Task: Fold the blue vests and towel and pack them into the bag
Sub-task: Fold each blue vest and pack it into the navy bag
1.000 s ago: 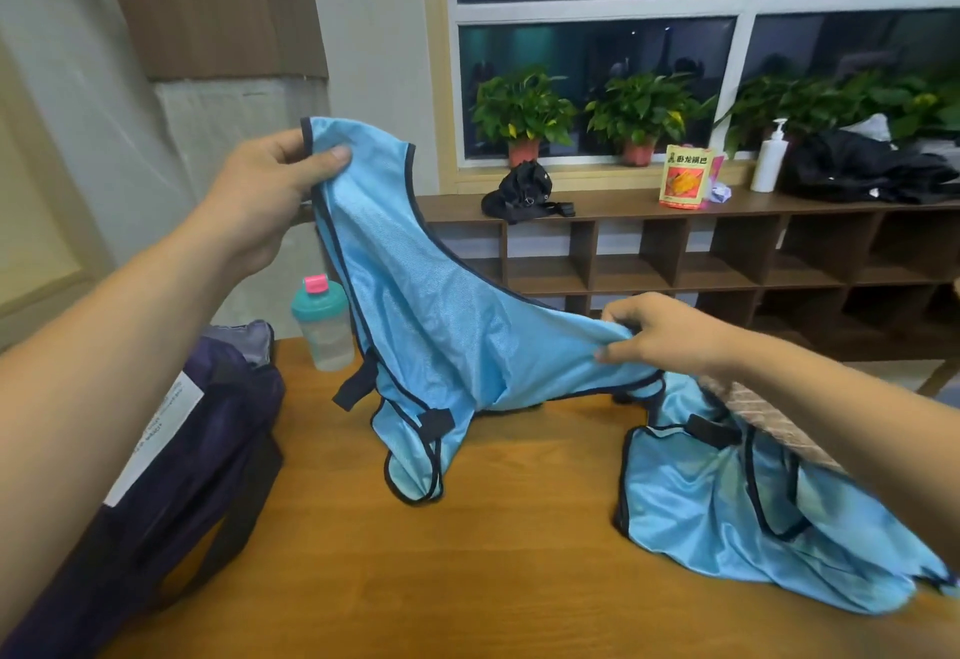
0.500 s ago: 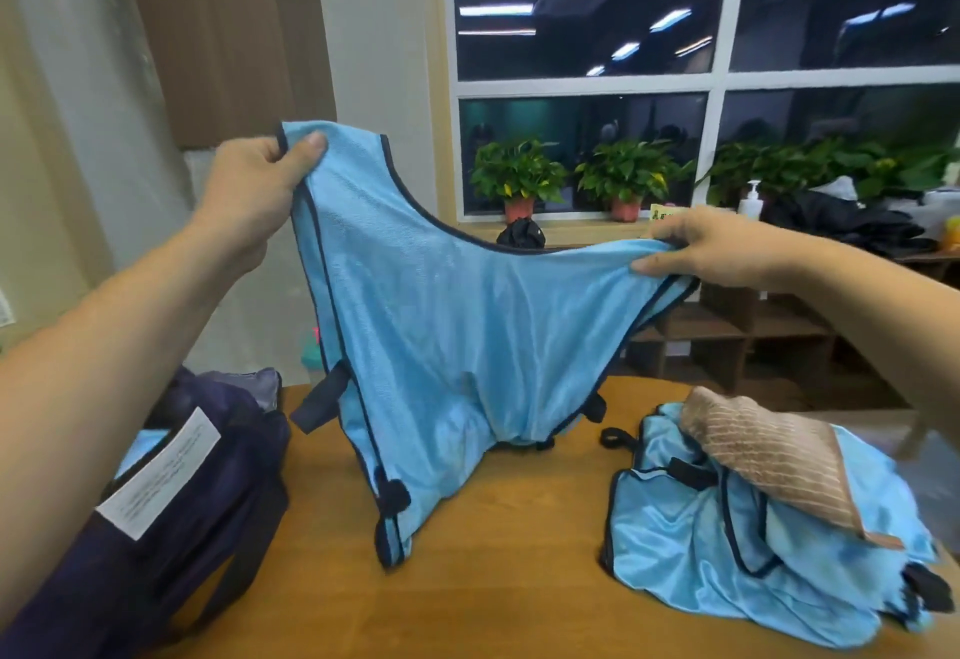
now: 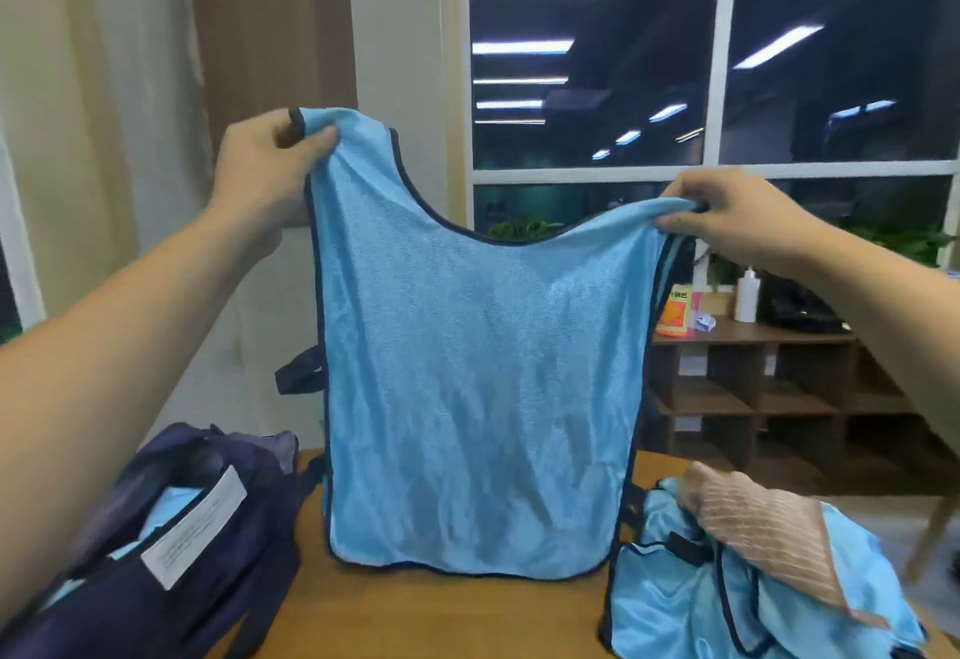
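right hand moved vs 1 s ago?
Yes. The right hand went up: it was below the shelf top, near the table; now it pinches the blue vest well above that shelf top.

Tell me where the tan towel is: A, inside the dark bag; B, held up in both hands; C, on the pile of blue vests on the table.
C: the towel lies on the crumpled vest pile at the right of the table.
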A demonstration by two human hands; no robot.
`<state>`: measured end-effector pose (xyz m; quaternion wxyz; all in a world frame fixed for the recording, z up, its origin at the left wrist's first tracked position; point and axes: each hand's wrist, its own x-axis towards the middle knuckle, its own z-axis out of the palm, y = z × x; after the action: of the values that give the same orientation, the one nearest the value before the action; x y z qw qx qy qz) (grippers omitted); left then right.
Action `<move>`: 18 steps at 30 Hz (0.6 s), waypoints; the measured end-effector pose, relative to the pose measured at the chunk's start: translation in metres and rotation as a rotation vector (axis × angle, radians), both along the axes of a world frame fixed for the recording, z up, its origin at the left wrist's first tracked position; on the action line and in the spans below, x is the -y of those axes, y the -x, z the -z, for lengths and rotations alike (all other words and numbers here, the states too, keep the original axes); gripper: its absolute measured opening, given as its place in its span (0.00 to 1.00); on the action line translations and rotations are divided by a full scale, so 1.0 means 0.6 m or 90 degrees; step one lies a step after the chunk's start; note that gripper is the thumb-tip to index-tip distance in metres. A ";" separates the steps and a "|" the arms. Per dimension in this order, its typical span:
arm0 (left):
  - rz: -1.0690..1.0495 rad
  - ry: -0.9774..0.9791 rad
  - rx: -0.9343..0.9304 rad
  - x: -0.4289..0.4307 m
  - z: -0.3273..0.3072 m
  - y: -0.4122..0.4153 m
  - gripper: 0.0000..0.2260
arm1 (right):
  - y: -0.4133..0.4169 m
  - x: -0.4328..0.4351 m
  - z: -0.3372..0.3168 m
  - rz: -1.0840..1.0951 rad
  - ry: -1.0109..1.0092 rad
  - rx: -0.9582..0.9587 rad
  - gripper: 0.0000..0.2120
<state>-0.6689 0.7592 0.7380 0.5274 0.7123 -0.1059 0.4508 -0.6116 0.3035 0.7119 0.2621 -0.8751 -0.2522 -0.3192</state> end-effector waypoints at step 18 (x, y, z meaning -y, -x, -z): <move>0.035 0.020 0.186 -0.005 -0.169 0.116 0.19 | 0.086 0.010 -0.146 -0.019 -0.142 0.182 0.20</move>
<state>-0.7383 0.7620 0.8392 0.5295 0.6274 -0.1939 0.5370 -0.6631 0.2975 0.7995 0.3234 -0.7824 -0.2632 -0.4626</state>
